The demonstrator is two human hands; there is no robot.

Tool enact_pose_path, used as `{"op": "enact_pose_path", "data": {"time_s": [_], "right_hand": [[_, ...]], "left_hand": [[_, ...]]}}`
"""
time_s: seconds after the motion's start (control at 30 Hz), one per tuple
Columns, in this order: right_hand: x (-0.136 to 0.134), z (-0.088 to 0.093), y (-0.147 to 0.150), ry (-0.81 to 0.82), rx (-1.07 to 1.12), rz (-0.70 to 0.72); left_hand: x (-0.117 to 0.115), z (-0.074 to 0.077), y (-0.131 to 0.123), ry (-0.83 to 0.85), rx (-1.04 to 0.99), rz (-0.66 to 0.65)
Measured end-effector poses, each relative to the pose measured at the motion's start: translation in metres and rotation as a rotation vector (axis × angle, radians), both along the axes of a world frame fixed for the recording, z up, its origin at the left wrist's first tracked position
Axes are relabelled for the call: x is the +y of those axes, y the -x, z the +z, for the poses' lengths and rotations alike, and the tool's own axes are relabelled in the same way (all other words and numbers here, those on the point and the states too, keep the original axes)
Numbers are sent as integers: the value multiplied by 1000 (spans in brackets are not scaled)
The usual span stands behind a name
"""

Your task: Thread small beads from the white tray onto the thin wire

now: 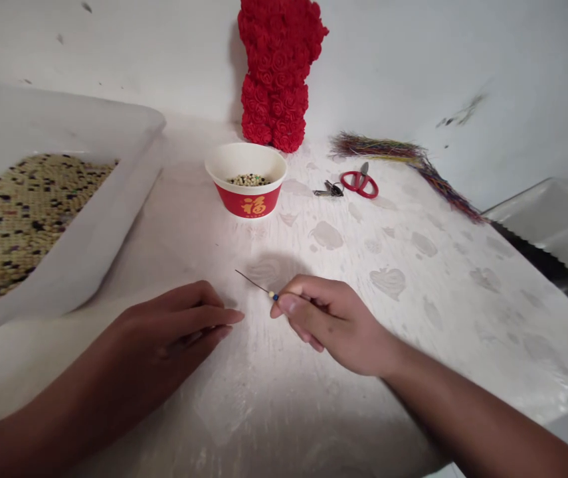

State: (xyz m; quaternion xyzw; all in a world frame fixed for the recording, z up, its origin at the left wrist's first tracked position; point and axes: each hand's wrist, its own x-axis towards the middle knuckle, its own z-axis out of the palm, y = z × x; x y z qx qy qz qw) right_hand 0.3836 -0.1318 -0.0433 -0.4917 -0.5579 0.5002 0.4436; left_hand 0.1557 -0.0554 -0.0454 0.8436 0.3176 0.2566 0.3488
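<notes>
A thin dark wire (251,280) sticks out from my right hand (336,322), whose thumb and forefinger are pinched on it. A pale bead (271,294) and a dark blue bead (276,297) sit on the wire right by those fingertips. The wire's free end points up and to the left. My left hand (179,332) is just left of it, over the table, thumb and forefinger stretched out with a narrow gap between them. Nothing shows in that gap. The paper bowl (248,201), red outside and white inside, stands beyond both hands with small beads (250,180) in it.
A large translucent tub (119,232) of pale and dark beads (19,226) fills the left side. A red rose-covered figure (276,79) stands by the wall. Red-handled scissors (360,182), keys (331,190) and a bundle of coloured wires (388,146) lie at the back right.
</notes>
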Motion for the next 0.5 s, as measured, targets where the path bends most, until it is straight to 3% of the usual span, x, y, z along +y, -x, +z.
{"op": "enact_pose_path", "data": {"time_s": [0.17,0.3,0.5], "right_hand": [[0,1,-1,13,0,-1],[-2,2,0,16,-74,27],[-5,1,0,-67,-208,112]], "left_hand": [[4,-1,1,-14,26,-66],[11,8,3,-108,6,-97],[9,24,8,-73,3,107]]}}
